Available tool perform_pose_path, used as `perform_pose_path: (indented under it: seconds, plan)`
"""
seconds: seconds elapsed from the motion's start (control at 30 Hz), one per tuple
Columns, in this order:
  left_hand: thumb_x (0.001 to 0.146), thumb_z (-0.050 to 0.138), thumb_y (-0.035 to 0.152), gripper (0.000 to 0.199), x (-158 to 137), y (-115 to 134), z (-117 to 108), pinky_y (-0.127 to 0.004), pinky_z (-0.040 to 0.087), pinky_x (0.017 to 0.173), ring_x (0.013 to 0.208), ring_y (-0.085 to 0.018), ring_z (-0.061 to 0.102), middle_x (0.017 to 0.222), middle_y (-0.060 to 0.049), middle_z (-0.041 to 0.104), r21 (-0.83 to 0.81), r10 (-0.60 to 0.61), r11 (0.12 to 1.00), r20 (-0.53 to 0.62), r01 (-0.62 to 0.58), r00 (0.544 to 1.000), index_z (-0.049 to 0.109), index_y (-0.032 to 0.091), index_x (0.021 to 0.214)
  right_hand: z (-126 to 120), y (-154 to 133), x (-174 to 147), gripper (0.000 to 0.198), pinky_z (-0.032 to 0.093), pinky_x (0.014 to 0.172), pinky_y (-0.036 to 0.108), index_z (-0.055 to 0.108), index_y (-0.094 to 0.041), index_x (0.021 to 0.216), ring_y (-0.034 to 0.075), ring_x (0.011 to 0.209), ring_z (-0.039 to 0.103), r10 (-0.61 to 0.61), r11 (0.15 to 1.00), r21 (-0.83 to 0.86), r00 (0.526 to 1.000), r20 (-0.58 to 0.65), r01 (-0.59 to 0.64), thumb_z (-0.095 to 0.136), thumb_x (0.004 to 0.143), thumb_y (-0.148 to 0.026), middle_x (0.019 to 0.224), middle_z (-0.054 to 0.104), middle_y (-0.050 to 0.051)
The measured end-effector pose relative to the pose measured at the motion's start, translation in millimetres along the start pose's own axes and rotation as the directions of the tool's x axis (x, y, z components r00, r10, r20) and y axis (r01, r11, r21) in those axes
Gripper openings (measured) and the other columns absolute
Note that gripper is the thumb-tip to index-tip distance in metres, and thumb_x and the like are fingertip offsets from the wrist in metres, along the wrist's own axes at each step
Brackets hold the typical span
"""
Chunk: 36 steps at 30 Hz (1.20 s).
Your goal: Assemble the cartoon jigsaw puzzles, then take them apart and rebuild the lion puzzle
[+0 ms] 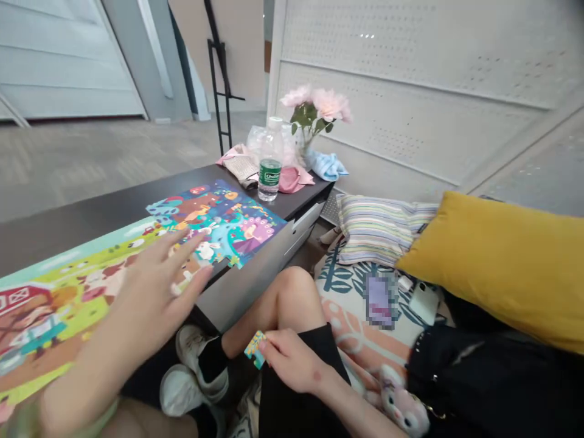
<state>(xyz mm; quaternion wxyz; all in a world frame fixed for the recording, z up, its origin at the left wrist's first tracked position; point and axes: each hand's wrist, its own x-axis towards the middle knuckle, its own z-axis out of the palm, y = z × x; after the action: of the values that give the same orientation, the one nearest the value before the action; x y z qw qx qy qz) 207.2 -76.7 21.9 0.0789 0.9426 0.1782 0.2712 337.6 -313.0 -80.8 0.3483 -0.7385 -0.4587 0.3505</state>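
On the dark table lies a colourful jigsaw puzzle (255,225) with cartoon animals, joined to a farm scene (68,304) that runs left. Its near edge shows notches beside the table edge. My left hand (159,274) is over the puzzle with its fingers spread and nothing in it; whether the fingertips touch the surface I cannot tell. Lower down, above my lap, my right hand (292,359) pinches a small puzzle piece (254,350), yellow and teal, between thumb and fingers.
A water bottle (271,161), pink cloths (294,179) and a flower vase (308,146) stand at the table's far end. To the right, a sofa holds a striped cushion (378,228), a yellow cushion (497,267), a phone (424,302), a black bag (493,383) and a plush toy (404,404).
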Motion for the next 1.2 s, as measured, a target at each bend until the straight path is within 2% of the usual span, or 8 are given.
perform_pose_path:
  seconds: [0.1, 0.23, 0.5, 0.63, 0.83, 0.93, 1.03, 1.2]
  plan:
    - [0.101, 0.042, 0.047, 0.048, 54.5, 32.8, 38.9, -0.057, 0.036, 0.111, 0.140, -0.037, 0.039, 0.149, -0.008, 0.048, 0.107, 0.057, 0.991, 0.187, -0.078, 0.981, 0.049, 0.028, 0.144, -3.5, -5.1, -14.9, 0.039, 0.023, 0.054, 0.024, 0.044, -0.019, 0.062, 0.008, 0.055, 0.039, 0.007, 1.000, 0.000, 0.999, -0.042, -0.007, 0.042, 0.099, -0.032, 0.059, 0.045, -0.006]
    - [0.100, 0.045, 0.048, 0.041, 73.2, 36.0, 67.5, -0.051, 0.042, 0.105, 0.128, -0.034, 0.052, 0.139, -0.007, 0.058, 0.126, 0.012, 0.990, 0.337, -0.058, 0.941, 0.061, 0.031, 0.133, -15.8, -4.5, -21.7, 0.037, 0.027, 0.057, 0.024, 0.054, -0.018, 0.065, 0.010, 0.058, 0.039, 0.002, 0.996, 0.090, 0.993, -0.117, 0.009, 0.045, 0.097, -0.034, 0.061, 0.047, -0.005]
    - [0.101, 0.044, 0.046, 0.034, 80.3, 18.5, 60.7, -0.048, 0.038, 0.109, 0.123, -0.030, 0.056, 0.128, -0.005, 0.066, -0.049, -0.064, 0.996, 0.252, 0.078, 0.966, 0.072, 0.031, 0.115, -51.8, -22.4, 20.5, 0.039, 0.035, 0.055, 0.028, 0.066, -0.021, 0.063, 0.018, 0.057, 0.049, -0.103, 0.985, 0.095, 0.936, -0.336, 0.143, 0.054, 0.090, -0.046, 0.058, 0.057, 0.001]
    - [0.103, 0.038, 0.032, 0.037, 70.5, -0.8, 50.8, -0.038, 0.043, 0.107, 0.123, -0.025, 0.056, 0.132, -0.007, 0.063, -0.097, -0.175, 0.977, 0.143, 0.190, 0.974, 0.065, 0.025, 0.127, -60.9, -40.5, 53.4, 0.037, 0.041, 0.055, 0.030, 0.067, -0.022, 0.061, 0.020, 0.058, 0.055, -0.140, 0.978, 0.082, 0.901, -0.411, 0.190, 0.057, 0.086, -0.048, 0.058, 0.062, 0.003]
    - [0.090, 0.049, 0.015, 0.037, 22.4, -19.1, 44.1, -0.042, 0.044, 0.105, 0.122, -0.027, 0.056, 0.127, -0.007, 0.066, -0.129, -0.256, 0.957, 0.047, 0.260, 0.966, 0.066, 0.023, 0.122, -40.6, -45.9, 109.0, 0.049, 0.044, 0.052, 0.029, 0.067, -0.018, 0.069, 0.017, 0.054, 0.058, -0.103, 0.923, 0.321, 0.940, -0.325, 0.212, 0.060, 0.083, -0.064, 0.060, 0.064, 0.004]
    - [0.091, 0.048, 0.016, 0.037, 12.1, -20.4, 43.6, -0.043, 0.042, 0.107, 0.124, -0.025, 0.055, 0.128, -0.006, 0.065, -0.265, -0.260, 0.932, -0.011, 0.248, 0.966, 0.064, 0.025, 0.123, -25.1, -55.0, 128.4, 0.054, 0.044, 0.049, 0.026, 0.066, -0.017, 0.104, 0.017, 0.053, 0.060, -0.085, 0.850, 0.479, 0.955, -0.284, 0.218, 0.067, 0.079, -0.065, 0.065, 0.067, 0.002]
    - [0.091, 0.048, 0.015, 0.039, 12.0, -18.9, 41.2, -0.043, 0.044, 0.105, 0.122, -0.025, 0.056, 0.129, -0.006, 0.065, -0.362, -0.260, 0.902, -0.025, 0.234, 0.965, 0.062, 0.026, 0.125, -12.8, -64.5, 138.4, 0.076, 0.043, 0.047, 0.024, 0.045, -0.021, 0.134, 0.016, 0.050, 0.060, -0.058, 0.791, 0.570, 0.954, -0.293, 0.223, 0.073, 0.077, -0.062, 0.065, 0.068, -0.001]
    - [0.085, 0.052, 0.012, 0.042, 12.6, -14.8, 38.4, -0.044, 0.043, 0.100, 0.110, -0.026, 0.059, 0.115, -0.004, 0.069, -0.375, -0.226, 0.902, 0.010, 0.213, 0.974, 0.064, 0.029, 0.122, 2.9, -67.0, 143.8, 0.065, 0.039, 0.043, 0.023, 0.051, -0.021, 0.117, 0.016, 0.045, 0.057, -0.074, 0.764, 0.590, 0.944, -0.321, 0.260, 0.072, 0.075, -0.066, 0.060, 0.065, -0.001]
